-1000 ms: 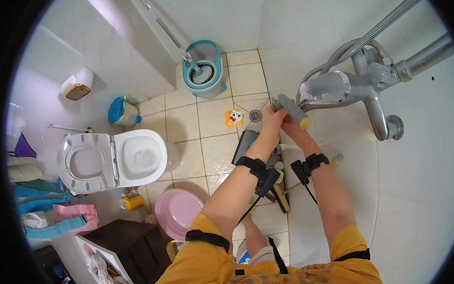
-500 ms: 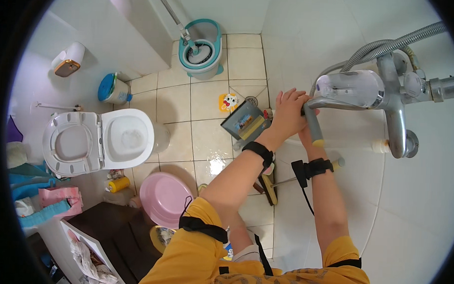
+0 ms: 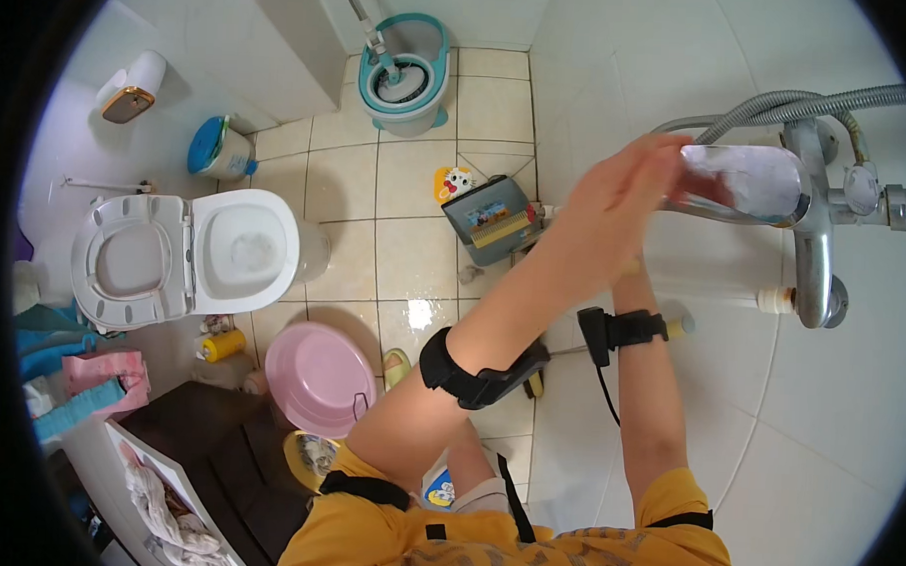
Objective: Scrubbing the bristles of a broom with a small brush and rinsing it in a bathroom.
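Observation:
My left hand reaches up and right to the front end of a chrome faucet on the wall. Its slightly blurred fingers close about the faucet's lever, and the thumb is hidden. Below it, my right hand is almost wholly covered by the left one; only the wrist side shows, so its fingers cannot be made out. Black straps circle both forearms, and the right one carries a small black box with a cable. The faucet's spout is hidden behind my left hand.
A grey dustpan lies on the tiled floor beside the right wall. Farther off stands a turquoise mop bucket. To the left are a toilet, a pink basin and a dark cabinet. Water glistens on the tiles.
My left hand has moved up and right from over my right hand to the faucet lever. The grey spout with the yellow tip is now hidden. The view has shifted slightly.

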The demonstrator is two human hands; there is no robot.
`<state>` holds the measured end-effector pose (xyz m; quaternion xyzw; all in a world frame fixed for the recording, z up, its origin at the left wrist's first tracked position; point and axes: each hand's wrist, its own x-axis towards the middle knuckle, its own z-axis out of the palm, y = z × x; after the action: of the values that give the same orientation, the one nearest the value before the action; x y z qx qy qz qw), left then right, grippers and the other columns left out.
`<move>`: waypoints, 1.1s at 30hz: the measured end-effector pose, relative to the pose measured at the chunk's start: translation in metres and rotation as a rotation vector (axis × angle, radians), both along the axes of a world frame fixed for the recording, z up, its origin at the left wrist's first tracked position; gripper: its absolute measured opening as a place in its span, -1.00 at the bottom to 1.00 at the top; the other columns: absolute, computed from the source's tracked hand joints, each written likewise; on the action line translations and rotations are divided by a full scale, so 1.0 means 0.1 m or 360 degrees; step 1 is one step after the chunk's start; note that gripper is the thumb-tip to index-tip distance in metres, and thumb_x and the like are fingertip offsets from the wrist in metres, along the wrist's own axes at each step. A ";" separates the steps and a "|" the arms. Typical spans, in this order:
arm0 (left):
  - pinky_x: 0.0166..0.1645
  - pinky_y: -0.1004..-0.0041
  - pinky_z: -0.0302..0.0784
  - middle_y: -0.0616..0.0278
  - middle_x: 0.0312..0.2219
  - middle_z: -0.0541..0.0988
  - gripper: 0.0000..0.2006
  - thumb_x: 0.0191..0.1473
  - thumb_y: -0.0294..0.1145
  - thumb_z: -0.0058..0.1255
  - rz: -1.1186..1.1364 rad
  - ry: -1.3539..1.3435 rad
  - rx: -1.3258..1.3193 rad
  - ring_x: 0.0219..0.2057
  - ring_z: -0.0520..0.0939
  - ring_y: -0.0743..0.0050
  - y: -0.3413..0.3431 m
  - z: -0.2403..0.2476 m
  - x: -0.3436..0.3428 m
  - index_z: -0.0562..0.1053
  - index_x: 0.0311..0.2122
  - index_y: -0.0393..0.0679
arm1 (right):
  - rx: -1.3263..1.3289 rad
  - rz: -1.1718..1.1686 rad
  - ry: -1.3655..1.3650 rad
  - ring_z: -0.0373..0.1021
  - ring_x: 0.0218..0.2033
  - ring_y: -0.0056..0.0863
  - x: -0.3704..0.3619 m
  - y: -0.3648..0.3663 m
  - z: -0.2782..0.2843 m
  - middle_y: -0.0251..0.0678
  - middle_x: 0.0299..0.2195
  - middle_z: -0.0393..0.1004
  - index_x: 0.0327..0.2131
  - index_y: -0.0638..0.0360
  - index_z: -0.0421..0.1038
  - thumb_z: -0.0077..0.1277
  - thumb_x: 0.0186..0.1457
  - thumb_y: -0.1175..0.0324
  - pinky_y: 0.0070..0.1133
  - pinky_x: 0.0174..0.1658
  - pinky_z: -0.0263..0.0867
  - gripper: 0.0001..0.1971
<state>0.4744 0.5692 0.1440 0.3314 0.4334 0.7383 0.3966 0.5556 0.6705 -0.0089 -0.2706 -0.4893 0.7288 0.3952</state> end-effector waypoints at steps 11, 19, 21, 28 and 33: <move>-0.18 0.46 0.39 0.15 -0.31 0.55 -0.71 0.16 -0.24 -0.14 -0.0138 0.0079 -0.0180 -0.30 0.52 0.39 0.10 0.17 -0.01 0.35 -0.15 -0.25 | 0.0489 0.0063 -0.0482 0.29 -0.13 -0.56 0.06 -0.04 0.12 -0.38 -0.24 0.34 -0.11 0.18 0.27 0.06 0.08 0.41 -0.61 0.05 0.15 -0.69; -0.23 0.52 0.41 0.27 -0.36 0.50 -0.76 0.09 -0.32 -0.05 0.0576 -0.0740 -0.0748 -0.35 0.51 0.56 -0.32 -1.22 -0.14 0.40 -0.17 -0.23 | 0.0050 0.0172 -0.0288 0.32 -0.18 -0.58 -0.06 0.01 0.04 -0.38 -0.27 0.35 -0.18 0.16 0.28 0.10 0.01 0.47 -0.60 -0.08 0.25 -0.71; -0.14 0.43 0.43 0.20 -0.32 0.51 -0.72 0.10 -0.28 -0.04 0.0335 -0.0953 -0.1121 -0.27 0.53 0.48 -0.49 -2.01 0.01 0.40 -0.16 -0.25 | 0.0092 0.0105 -0.0228 0.33 -0.17 -0.58 -0.11 -0.03 0.08 -0.36 -0.26 0.38 -0.19 0.15 0.29 0.10 0.03 0.45 -0.62 -0.06 0.22 -0.73; 0.14 0.24 0.32 -0.14 0.05 0.30 -0.43 0.13 -0.06 -0.07 -0.0117 -0.2072 -0.0836 0.07 0.39 0.09 -0.38 -2.35 0.64 0.20 0.02 -0.40 | 0.0239 0.0250 -0.0516 0.31 -0.10 -0.57 0.24 -0.23 0.23 -0.32 -0.26 0.39 -0.17 0.18 0.27 0.05 0.10 0.43 -0.60 0.01 0.17 -0.76; 0.09 0.30 0.38 -0.03 -0.08 0.39 -0.54 0.18 -0.16 -0.10 -0.0120 -0.2252 -0.0059 -0.04 0.45 0.20 0.08 -2.32 0.72 0.23 -0.01 -0.39 | 0.0155 0.0100 -0.0520 0.31 -0.04 -0.47 0.42 -0.53 0.29 -0.29 -0.21 0.37 -0.11 0.19 0.23 -0.02 0.16 0.40 -0.51 0.10 0.08 -0.75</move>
<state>0.5465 0.5771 -0.0883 -0.2197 0.0725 0.7547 0.6139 0.5975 0.6172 0.0199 -0.3506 -0.5899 0.6627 0.2999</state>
